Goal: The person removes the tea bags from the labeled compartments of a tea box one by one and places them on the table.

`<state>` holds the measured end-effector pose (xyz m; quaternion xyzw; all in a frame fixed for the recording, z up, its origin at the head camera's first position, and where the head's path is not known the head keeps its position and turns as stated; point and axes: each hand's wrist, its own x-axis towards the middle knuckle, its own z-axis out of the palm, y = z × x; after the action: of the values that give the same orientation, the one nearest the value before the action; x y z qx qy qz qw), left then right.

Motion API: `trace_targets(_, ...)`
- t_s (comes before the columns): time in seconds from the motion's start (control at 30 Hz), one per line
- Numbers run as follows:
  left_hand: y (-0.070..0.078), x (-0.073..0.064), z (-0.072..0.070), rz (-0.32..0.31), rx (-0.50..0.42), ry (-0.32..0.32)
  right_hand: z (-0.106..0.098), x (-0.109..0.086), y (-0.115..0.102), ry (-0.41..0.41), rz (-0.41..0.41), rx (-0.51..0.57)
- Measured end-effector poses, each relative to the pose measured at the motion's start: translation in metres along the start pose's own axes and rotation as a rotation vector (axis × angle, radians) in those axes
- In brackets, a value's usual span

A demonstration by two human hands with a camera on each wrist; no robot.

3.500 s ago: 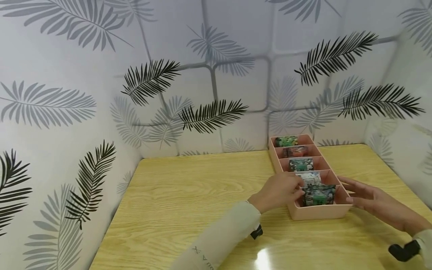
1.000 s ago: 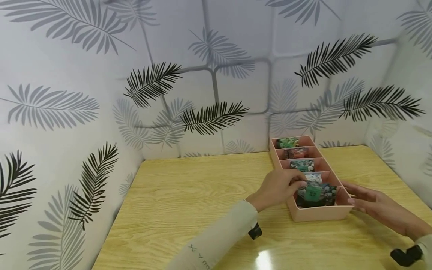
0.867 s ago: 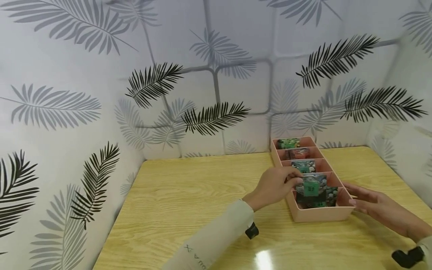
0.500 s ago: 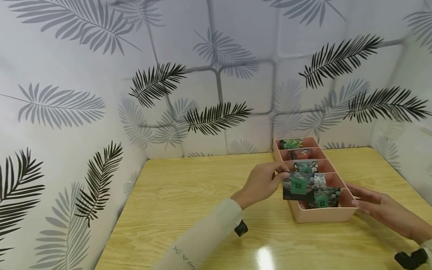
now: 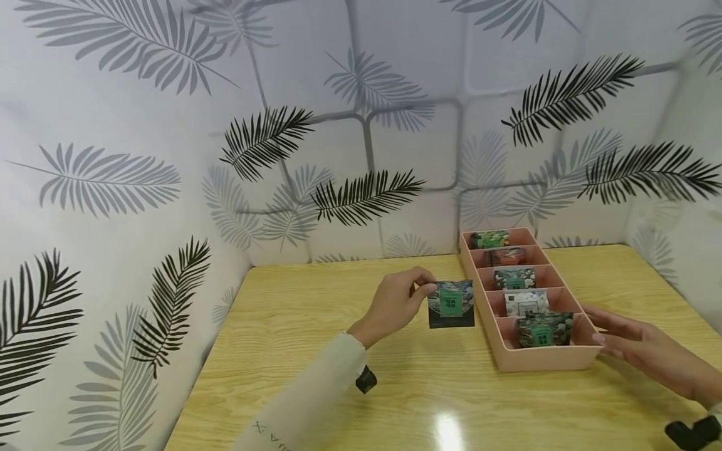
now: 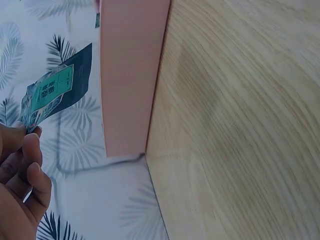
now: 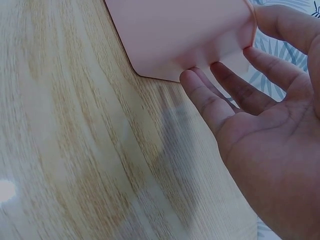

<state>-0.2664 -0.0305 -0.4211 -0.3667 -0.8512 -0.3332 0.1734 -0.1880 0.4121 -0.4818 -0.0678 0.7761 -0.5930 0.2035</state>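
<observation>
Now the left hand [image 5: 393,305], pinching a square dark packet [image 5: 451,305], has cleared the pink divided plastic tray [image 5: 549,359]. The right hand [image 5: 648,351] touches it.

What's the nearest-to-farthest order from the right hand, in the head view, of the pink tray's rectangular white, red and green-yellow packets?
1. White packet, second compartment from front, nearest the right hand.
2. Red packet, second compartment from back.
3. Green-yellow packet, back compartment.

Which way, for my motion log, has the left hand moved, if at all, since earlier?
Yes: left in the head view, judged against the dark leaf prints behind; the left hand now holds a packet beside the pink box.
</observation>
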Motion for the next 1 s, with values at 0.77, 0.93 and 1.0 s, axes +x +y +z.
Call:
trace_targets(0.77,-0.067,-0.053,-0.070,-0.193,-0.056,0.080,-0.002,0.001,0.001,-0.009,0.059,0.004)
trace_targets(0.93,-0.078,-0.060,-0.080,-0.229,-0.080,0.101,-0.003,0.002,0.001,-0.010,0.056,0.008)
trace_targets(1.0,-0.082,-0.062,-0.084,-0.240,-0.082,0.106,-0.003,0.002,0.001,-0.008,0.060,0.001)
